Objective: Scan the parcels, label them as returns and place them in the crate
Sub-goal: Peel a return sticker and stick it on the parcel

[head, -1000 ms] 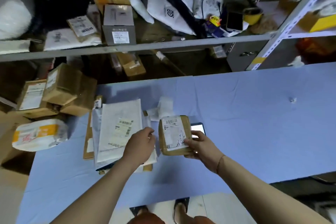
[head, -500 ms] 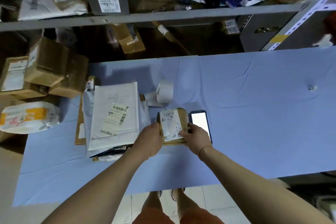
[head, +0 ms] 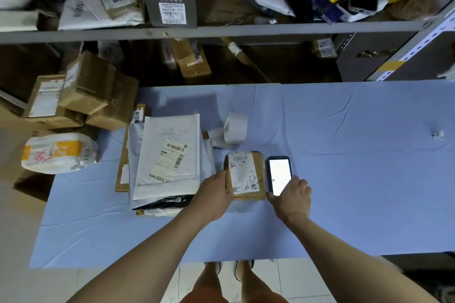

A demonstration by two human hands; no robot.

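Resting flat on the blue tabletop (head: 344, 155), a small brown parcel (head: 246, 176) lies label-up near the middle, between the person's two hands. The left hand (head: 214, 194) holds its left edge, fingers curled against the side of the cardboard. The right hand (head: 291, 195) is on the near end of a phone (head: 278, 174) with a lit white screen, lying just beside the parcel on its right; I cannot tell whether those fingers grip it or only touch it. To the left sits a stack of flat mailers, a white padded envelope (head: 170, 155) on top. A roll of white labels (head: 235, 128) stands just beyond the parcel. Cardboard boxes (head: 86, 91) are piled at the far left.
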